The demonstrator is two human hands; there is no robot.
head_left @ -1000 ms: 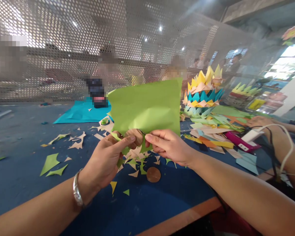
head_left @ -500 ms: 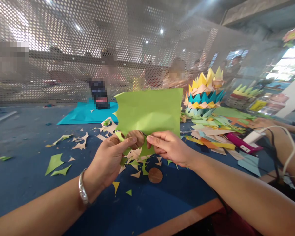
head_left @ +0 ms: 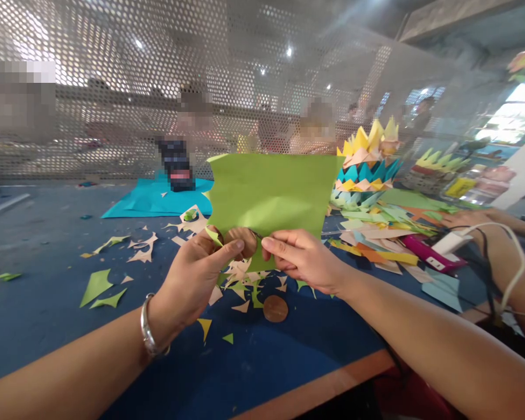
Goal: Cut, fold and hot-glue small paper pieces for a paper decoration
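Blue counter [head_left: 227,379] here, left hand [head_left: 196,262] pinching brown disc [head_left: 245,237] against green sheet [head_left: 271,192], right hand [head_left: 304,259] gripping something dark [head_left: 255,234]; sheet stands crosswise beyond both.

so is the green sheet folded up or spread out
Spread: the green sheet shows one broad face above the left hand and right hand, a corner curled.

In mid-frame, the left hand [head_left: 195,265] pinches a brown disc [head_left: 241,236] against a green sheet [head_left: 271,192], the right hand [head_left: 308,261] just beside. Paper scraps [head_left: 216,296] lie lower-centre; a tiered paper piece [head_left: 363,172] stands centre-right.
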